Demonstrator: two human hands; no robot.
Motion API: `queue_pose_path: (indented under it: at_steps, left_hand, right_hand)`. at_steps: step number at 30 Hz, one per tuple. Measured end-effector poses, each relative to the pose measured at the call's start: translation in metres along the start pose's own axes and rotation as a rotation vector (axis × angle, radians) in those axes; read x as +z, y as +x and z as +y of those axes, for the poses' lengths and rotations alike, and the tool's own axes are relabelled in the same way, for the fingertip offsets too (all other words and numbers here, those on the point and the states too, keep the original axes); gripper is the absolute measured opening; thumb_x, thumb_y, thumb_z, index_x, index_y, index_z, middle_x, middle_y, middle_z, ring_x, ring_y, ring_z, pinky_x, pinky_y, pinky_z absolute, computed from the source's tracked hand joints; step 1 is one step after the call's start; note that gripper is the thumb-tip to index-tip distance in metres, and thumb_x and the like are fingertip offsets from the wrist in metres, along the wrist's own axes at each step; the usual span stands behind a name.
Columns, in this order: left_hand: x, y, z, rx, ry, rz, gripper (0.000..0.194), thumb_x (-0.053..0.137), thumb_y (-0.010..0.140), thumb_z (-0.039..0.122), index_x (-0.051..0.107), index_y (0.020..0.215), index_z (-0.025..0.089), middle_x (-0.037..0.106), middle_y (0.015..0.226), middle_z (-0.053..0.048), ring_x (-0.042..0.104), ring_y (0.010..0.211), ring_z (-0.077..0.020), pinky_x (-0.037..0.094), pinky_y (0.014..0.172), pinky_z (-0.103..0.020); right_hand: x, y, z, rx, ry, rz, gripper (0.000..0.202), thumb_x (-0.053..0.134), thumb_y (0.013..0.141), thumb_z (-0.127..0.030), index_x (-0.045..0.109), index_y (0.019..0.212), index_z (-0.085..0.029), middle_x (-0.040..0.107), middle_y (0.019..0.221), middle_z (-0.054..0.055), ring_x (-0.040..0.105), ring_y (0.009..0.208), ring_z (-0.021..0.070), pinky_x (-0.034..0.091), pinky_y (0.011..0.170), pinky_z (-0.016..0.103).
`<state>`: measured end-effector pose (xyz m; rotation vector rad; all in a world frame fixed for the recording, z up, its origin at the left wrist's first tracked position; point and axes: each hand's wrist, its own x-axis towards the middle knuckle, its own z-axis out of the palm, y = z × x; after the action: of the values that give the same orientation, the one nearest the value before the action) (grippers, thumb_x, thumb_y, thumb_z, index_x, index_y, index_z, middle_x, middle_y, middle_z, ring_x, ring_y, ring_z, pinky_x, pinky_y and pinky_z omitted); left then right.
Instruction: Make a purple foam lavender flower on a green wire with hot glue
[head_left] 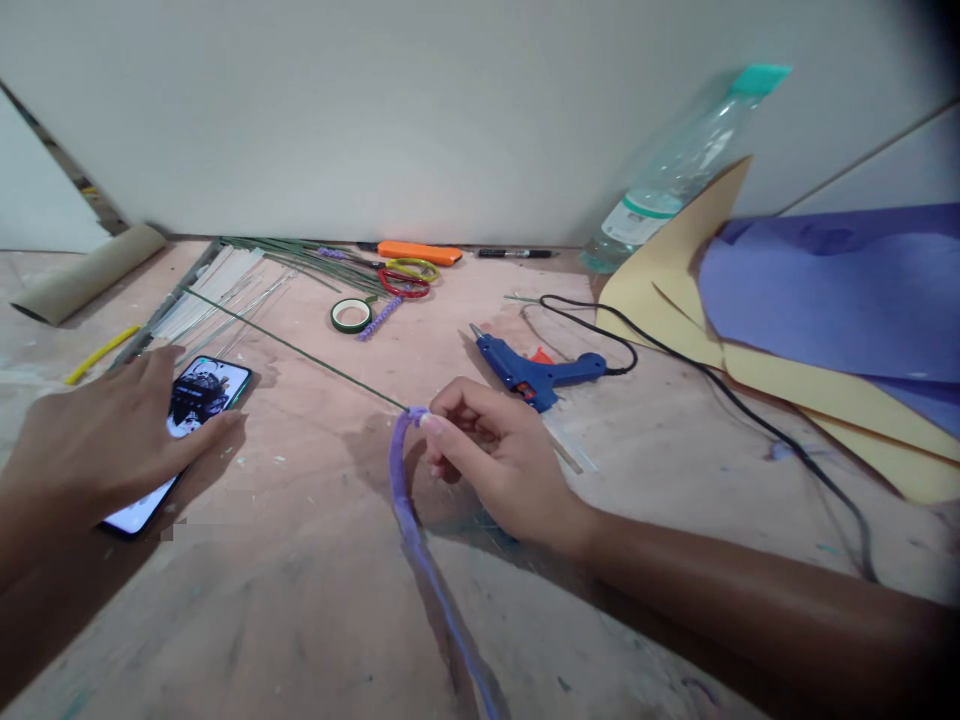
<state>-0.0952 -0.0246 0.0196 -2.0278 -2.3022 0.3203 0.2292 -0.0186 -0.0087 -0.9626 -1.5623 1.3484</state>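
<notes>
Between its thumb and fingertips my right hand [499, 455] pinches the end of a thin green floral wire [300, 350], which slants up and away to the left. A purple crepe paper strip [403, 490] is wound around that end, and its long tail hangs down toward the near edge of view. My left hand [112, 435] is open, spread over a phone [202, 390] with a lit screen. It covers the phone's middle, and the tips of some of its fingers are hard to make out.
Beyond the hands lie a blue glue gun [536, 370] with a black cord, green tape [351, 315], scissors [405, 280], an orange cutter [418, 252] and a pen [517, 253]. A cardboard tube [90, 275] is at left; a bottle [667, 190] and purple paper [832, 290] are at right.
</notes>
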Motion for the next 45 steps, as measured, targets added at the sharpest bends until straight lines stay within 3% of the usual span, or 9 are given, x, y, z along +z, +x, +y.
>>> queue_pose_path:
  at_steps: [2, 5, 11, 20, 27, 34, 39, 45]
  left_hand:
    - [-0.013, 0.000, 0.016, -0.019, 0.109, -0.047, 0.065, 0.029, 0.095, 0.072, 0.051, 0.119, 0.016, 0.068, 0.118, -0.021, 0.069, 0.104, -0.0458, 0.056, 0.079, -0.056]
    - [-0.022, 0.000, 0.024, 0.004, 0.115, -0.045, 0.059, 0.026, 0.098, 0.063, 0.051, 0.120, 0.015, 0.070, 0.112, -0.020, 0.070, 0.105, -0.0445, 0.055, 0.079, -0.052]
    - [-0.015, 0.000, 0.017, 0.011, 0.080, -0.019, 0.065, 0.026, 0.097, 0.064, 0.042, 0.136, 0.014, 0.070, 0.118, -0.023, 0.068, 0.109, -0.0483, 0.055, 0.078, -0.053]
    - [-0.012, 0.000, 0.008, -0.025, 0.084, -0.029, 0.068, 0.019, 0.092, 0.071, 0.039, 0.136, 0.022, 0.070, 0.119, -0.022, 0.069, 0.107, -0.0463, 0.053, 0.070, -0.051]
    - [-0.017, 0.003, 0.004, -0.071, 0.087, -0.106, 0.067, 0.021, 0.094, 0.069, 0.038, 0.136, 0.020, 0.067, 0.122, -0.019, 0.069, 0.103, -0.0448, 0.055, 0.076, -0.053]
    - [-0.012, 0.005, -0.008, 0.015, 0.097, -0.125, 0.068, 0.021, 0.096, 0.065, 0.035, 0.146, 0.020, 0.054, 0.149, -0.015, 0.063, 0.117, -0.0394, 0.054, 0.091, -0.054]
    - [-0.009, 0.004, -0.007, 0.046, 0.105, -0.055, 0.069, 0.023, 0.097, 0.065, 0.033, 0.148, 0.020, 0.054, 0.148, -0.017, 0.060, 0.123, -0.0406, 0.056, 0.089, -0.055]
    - [-0.012, 0.002, 0.011, 0.045, 0.113, 0.021, 0.055, 0.021, 0.101, 0.061, 0.048, 0.127, 0.021, 0.062, 0.129, -0.016, 0.064, 0.115, -0.0408, 0.058, 0.077, -0.053]
  right_hand:
    - [0.000, 0.000, 0.000, 0.002, -0.005, 0.001, 0.024, 0.063, 0.095, -0.034, 0.055, 0.076, -0.021, 0.060, 0.062, -0.004, 0.057, 0.051, 0.0087, 0.047, 0.048, 0.020]
    - [0.000, 0.000, -0.001, 0.011, -0.023, 0.013, 0.025, 0.064, 0.094, -0.035, 0.055, 0.075, -0.020, 0.059, 0.062, -0.004, 0.057, 0.050, 0.0086, 0.047, 0.047, 0.020]
    - [0.000, 0.000, 0.000, 0.028, -0.001, 0.007, 0.027, 0.064, 0.094, -0.037, 0.054, 0.076, -0.021, 0.059, 0.061, -0.004, 0.056, 0.050, 0.0087, 0.046, 0.046, 0.020]
    - [-0.002, 0.001, 0.001, 0.036, -0.012, 0.014, 0.028, 0.065, 0.094, -0.039, 0.054, 0.075, -0.021, 0.059, 0.060, -0.004, 0.056, 0.050, 0.0094, 0.045, 0.046, 0.020]
    - [-0.001, 0.002, 0.000, 0.061, -0.004, 0.013, 0.027, 0.064, 0.094, -0.037, 0.054, 0.075, -0.021, 0.060, 0.059, -0.004, 0.056, 0.050, 0.0094, 0.045, 0.047, 0.020]
    - [-0.002, 0.003, 0.001, 0.048, -0.067, 0.022, 0.025, 0.063, 0.094, -0.035, 0.055, 0.076, -0.021, 0.058, 0.061, -0.004, 0.056, 0.050, 0.0096, 0.045, 0.047, 0.021]
    - [-0.002, 0.003, 0.003, 0.040, -0.067, 0.028, 0.026, 0.063, 0.094, -0.037, 0.055, 0.075, -0.021, 0.058, 0.062, -0.003, 0.056, 0.050, 0.0096, 0.046, 0.047, 0.021]
    - [-0.001, 0.003, 0.001, 0.056, -0.049, 0.033, 0.026, 0.063, 0.093, -0.036, 0.054, 0.076, -0.020, 0.058, 0.061, -0.004, 0.056, 0.050, 0.0090, 0.047, 0.047, 0.020]
